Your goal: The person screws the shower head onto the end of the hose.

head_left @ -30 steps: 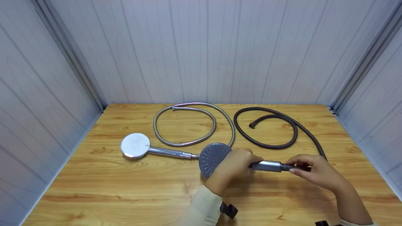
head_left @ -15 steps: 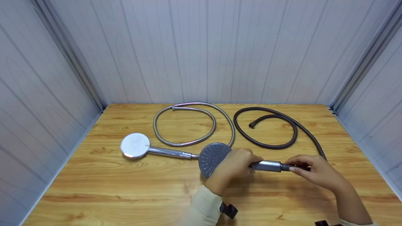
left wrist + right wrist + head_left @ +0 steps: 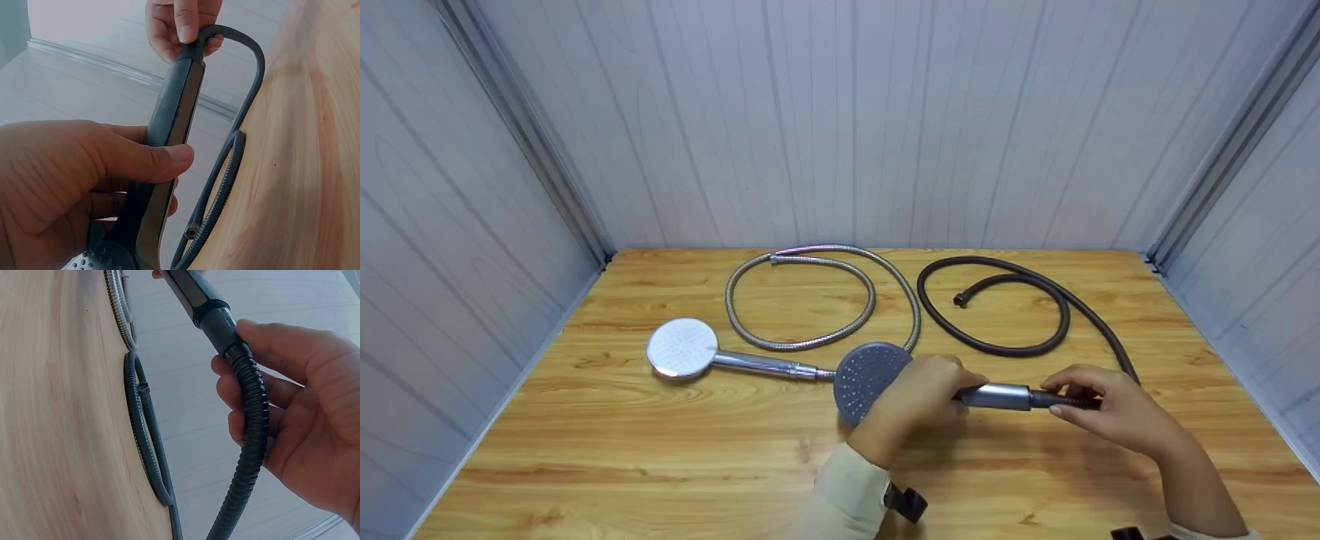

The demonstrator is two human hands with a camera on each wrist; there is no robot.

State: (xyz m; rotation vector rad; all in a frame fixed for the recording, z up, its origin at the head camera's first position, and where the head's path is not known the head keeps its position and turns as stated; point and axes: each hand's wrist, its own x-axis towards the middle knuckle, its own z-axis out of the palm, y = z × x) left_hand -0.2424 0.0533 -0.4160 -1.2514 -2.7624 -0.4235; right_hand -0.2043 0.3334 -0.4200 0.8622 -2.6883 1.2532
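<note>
My left hand point(image 3: 922, 390) grips the handle of a dark grey shower head point(image 3: 870, 379), its round nozzle face turned up in the head view. In the left wrist view the thumb lies along the flat handle point(image 3: 174, 112), with fingers curled behind. A black ribbed shower hose point(image 3: 250, 410) joins the handle's end through a smooth collar point(image 3: 219, 329). My right hand point(image 3: 1117, 412) holds the hose just below that joint, thumb at the collar and fingers curled behind the hose. Beyond, the rest of the black hose loops on the table, its free end fitting point(image 3: 961, 300) showing.
A chrome shower head point(image 3: 682, 347) lies on the wooden table point(image 3: 660, 465) at the left. Its silver hose point(image 3: 802, 345) coils behind and passes near the dark head. White panel walls point(image 3: 840, 135) stand at the back and both sides.
The right thumb and fingers have shifted slightly at the hose's collar, parting a little. The left hand and the dark shower head stay in place.
</note>
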